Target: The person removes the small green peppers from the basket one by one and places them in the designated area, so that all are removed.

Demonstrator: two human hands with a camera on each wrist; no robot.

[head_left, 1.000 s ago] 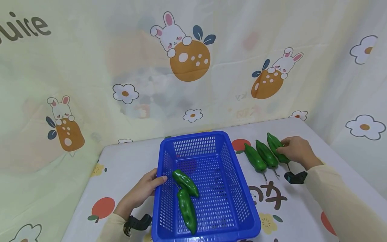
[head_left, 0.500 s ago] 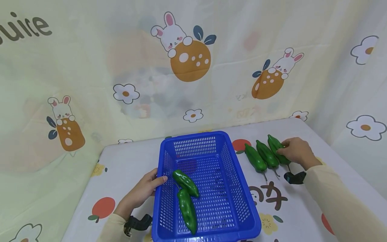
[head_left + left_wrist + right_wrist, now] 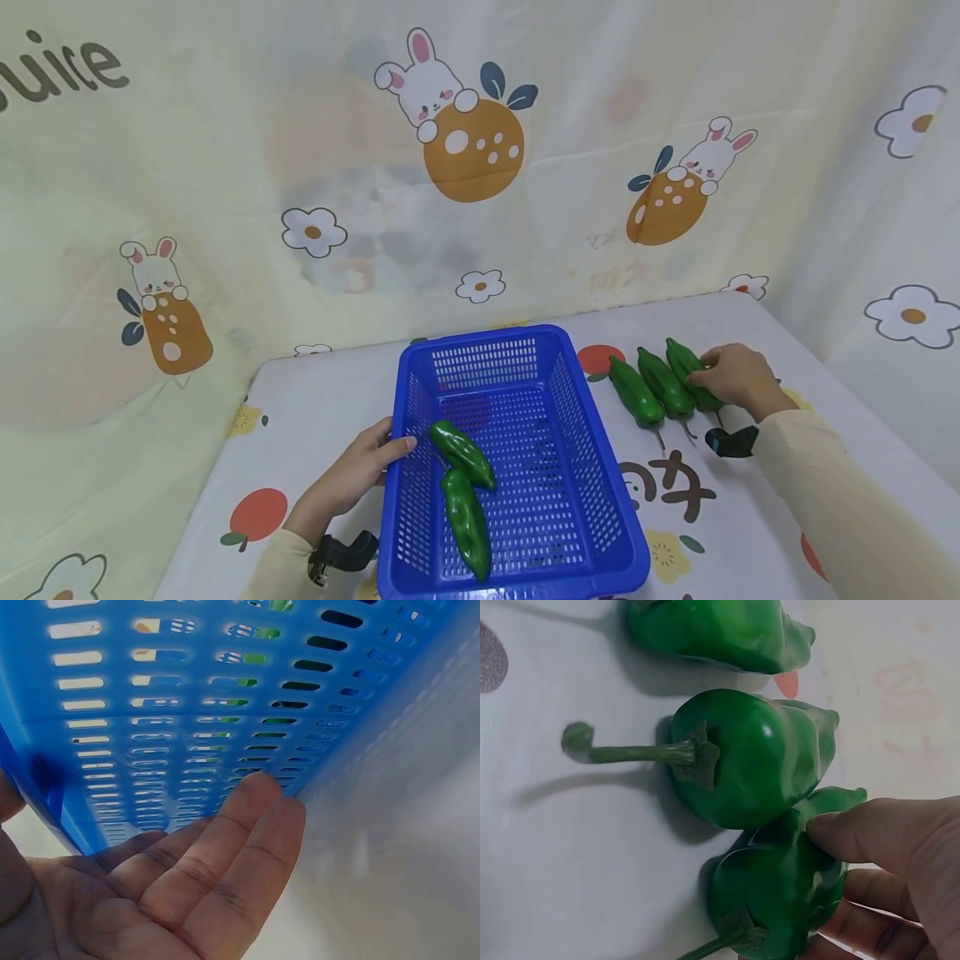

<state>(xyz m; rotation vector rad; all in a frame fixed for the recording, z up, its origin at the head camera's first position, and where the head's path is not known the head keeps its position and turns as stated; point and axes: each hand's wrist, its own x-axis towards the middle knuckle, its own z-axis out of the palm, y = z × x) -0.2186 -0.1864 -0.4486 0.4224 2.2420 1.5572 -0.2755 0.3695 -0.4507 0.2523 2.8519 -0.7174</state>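
My left hand [image 3: 360,462] holds the left side of a blue plastic basket [image 3: 517,575], thumb over the rim. In the left wrist view its fingers [image 3: 225,889] lie along the slotted outer wall. Two green peppers [image 3: 467,521] lie inside the basket, near its left wall. To the basket's right, three more green peppers lie side by side on the table. My right hand [image 3: 738,379] grips the rightmost pepper [image 3: 780,889], with the thumb on one side and the fingers on the other. The middle pepper [image 3: 750,757] lies against it, stem toward me.
The leftmost pepper of the row [image 3: 636,393] lies closest to the basket. A white patterned cloth [image 3: 315,400] covers the table. Behind it hangs a pale curtain [image 3: 570,250] with rabbit and flower prints, and it continues along both sides.
My right hand and the rightmost pepper have shifted slightly toward me, bringing its tip nearer to level with its neighbour's. The left hand and basket stay in place.
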